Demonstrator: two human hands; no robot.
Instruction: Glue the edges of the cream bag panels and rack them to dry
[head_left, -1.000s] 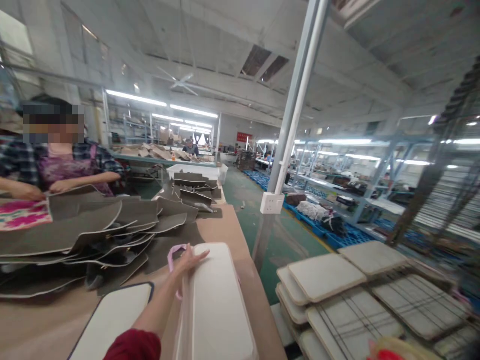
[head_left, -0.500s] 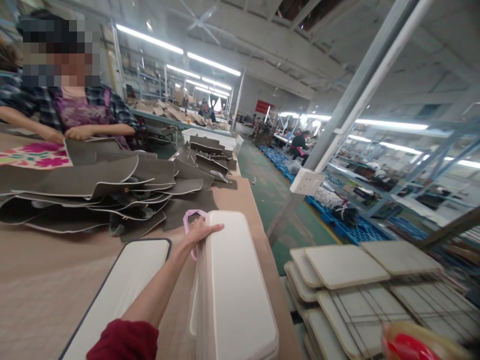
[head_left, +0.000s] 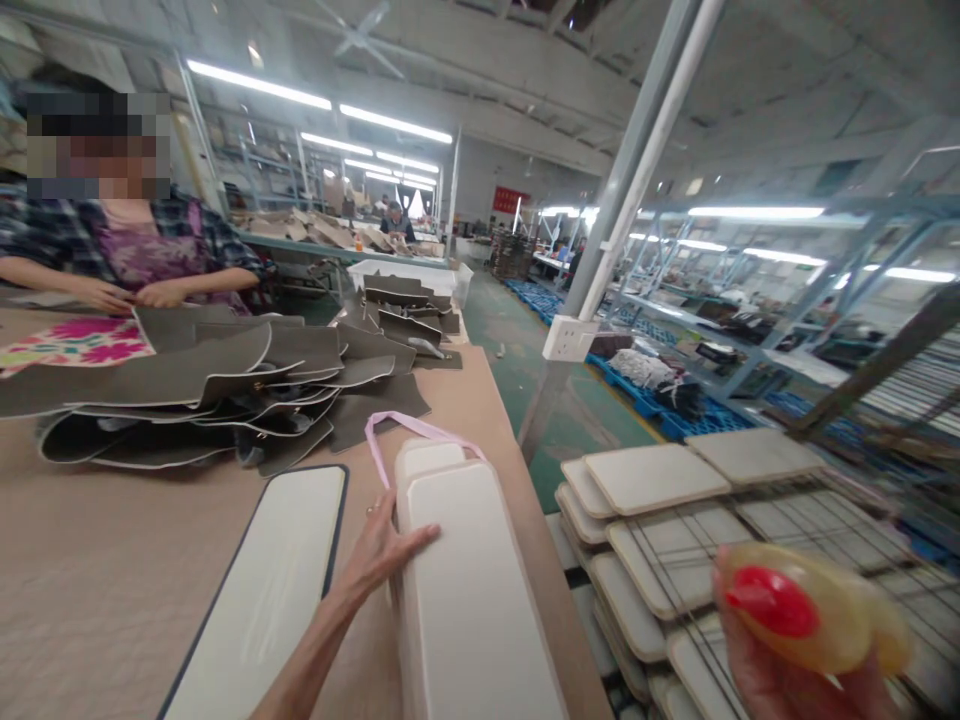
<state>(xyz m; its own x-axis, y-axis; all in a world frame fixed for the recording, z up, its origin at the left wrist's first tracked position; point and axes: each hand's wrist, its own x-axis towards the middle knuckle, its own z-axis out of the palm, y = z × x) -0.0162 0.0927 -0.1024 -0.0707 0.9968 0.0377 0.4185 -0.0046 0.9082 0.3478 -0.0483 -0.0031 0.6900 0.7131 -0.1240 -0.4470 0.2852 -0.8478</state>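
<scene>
A stack of white panels with rounded corners [head_left: 480, 610] lies along the table's right edge. My left hand [head_left: 386, 550] grips its left side, thumb on the top panel and the other fingers down the side, partly hidden. A pink strap [head_left: 416, 422] loops over the far end of the stack. To the left, a single white panel with a dark blue edge [head_left: 281, 570] rests flat on the table. At lower right, my right hand [head_left: 772, 665] is closed around a translucent yellowish bottle with a red tip [head_left: 840, 610]; both are blurred and partly cut off.
Grey-brown sheets with pale edges [head_left: 225, 390] are heaped on the brown-covered table [head_left: 97, 520]. A co-worker [head_left: 150, 240] handles pieces across the table. On the right, more white panels [head_left: 660, 480] lie on a wire rack. A post with a socket box [head_left: 570, 338] stands beyond the table.
My left hand has moved back toward me along the stack, and another panel's end now shows beyond the top one. The right hand with the bottle has risen further into view.
</scene>
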